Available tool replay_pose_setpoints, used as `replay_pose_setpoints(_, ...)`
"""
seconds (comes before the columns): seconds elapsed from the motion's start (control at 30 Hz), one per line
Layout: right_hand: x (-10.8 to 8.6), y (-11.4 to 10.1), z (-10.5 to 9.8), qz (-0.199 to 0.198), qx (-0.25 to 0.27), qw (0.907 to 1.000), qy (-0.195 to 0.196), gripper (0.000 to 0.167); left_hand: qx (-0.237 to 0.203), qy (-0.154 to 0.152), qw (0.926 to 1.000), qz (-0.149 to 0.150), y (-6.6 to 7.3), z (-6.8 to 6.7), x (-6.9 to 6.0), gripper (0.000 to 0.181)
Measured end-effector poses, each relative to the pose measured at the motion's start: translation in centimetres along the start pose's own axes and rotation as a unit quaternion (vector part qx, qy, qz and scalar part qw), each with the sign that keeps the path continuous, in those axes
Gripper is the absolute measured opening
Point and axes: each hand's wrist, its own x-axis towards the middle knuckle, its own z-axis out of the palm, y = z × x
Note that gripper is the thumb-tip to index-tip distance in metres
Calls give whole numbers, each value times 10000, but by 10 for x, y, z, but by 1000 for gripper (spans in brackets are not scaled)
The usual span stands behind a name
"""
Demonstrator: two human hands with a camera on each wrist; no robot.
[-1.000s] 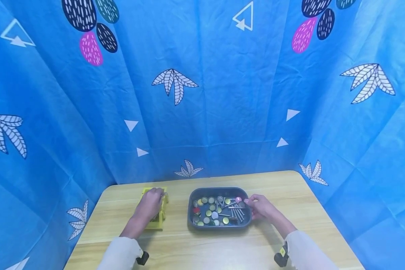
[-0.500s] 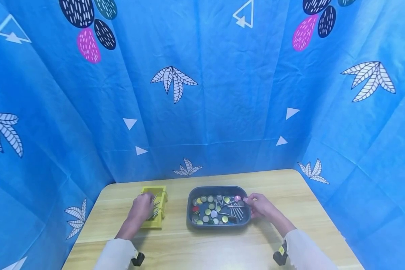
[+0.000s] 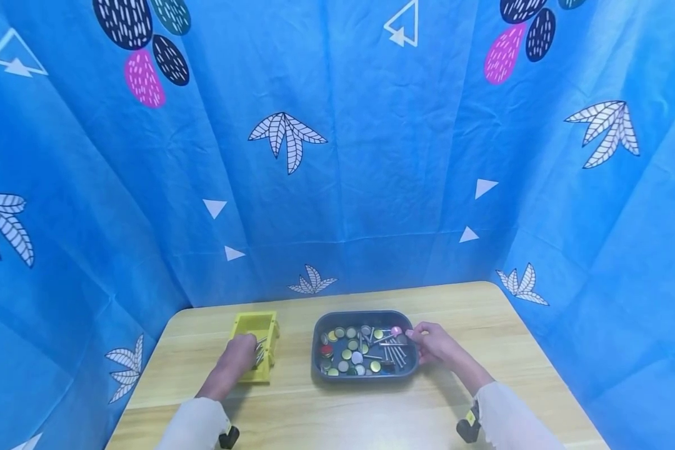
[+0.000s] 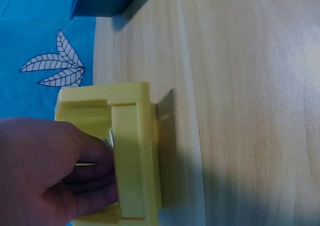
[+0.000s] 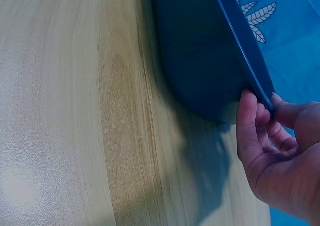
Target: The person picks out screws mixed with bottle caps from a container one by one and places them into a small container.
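Observation:
My left hand (image 3: 237,356) reaches into a yellow bin (image 3: 263,322) on the left of the table. In the left wrist view its fingers bend down behind the bin's front wall (image 4: 127,161), so the fingertips are hidden. A shiny metal piece (image 4: 111,137) shows by them. Several silver nails (image 3: 261,351) lie in the bin beside the hand; whether it grips any cannot be seen. My right hand (image 3: 435,344) pinches the right rim of a dark grey tray (image 5: 200,51) between thumb and fingers. Inside the tray lie several bottle caps (image 3: 346,354) and several nails (image 3: 395,353).
The wooden table (image 3: 365,419) has a bare strip between bin and tray, and more bare surface in front. A blue patterned curtain (image 3: 394,187) hangs along the back and both sides.
My left hand has moved left and toward me within the yellow bin, uncovering its far part and some nails. The right hand stays on the tray's rim.

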Motion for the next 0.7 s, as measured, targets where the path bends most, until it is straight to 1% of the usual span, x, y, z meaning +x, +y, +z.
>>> replay_pose_setpoints(0.13,0,-1,1,-58,17,9999,-97,26,116,136,9998,52,-1,3,0,18)
replay_pose_setpoints(0.27,0,-2,2,-77,-54,9999,-103,25,127,56,9999,31,0,3,-1,19)
replay_pose_setpoints(0.37,-1,-3,2,-70,-57,9999,-70,25,70,-27,10000,11,2,-1,0,17)
replay_pose_setpoints(0.47,-1,-3,1,-103,-116,9999,-54,26,18,-6,10000,-2,6,-7,1,15)
replay_pose_setpoints(0.57,-1,-2,0,-136,-163,9998,-52,26,53,9,10000,-83,10,-14,4,15)
replay_pose_setpoints(0.63,-1,-2,0,-142,-182,9997,-51,26,66,14,9999,-127,12,-16,5,15)
replay_pose_setpoints(0.7,-1,-2,-1,-146,-165,9997,-76,27,64,87,9999,-128,14,-18,7,13)
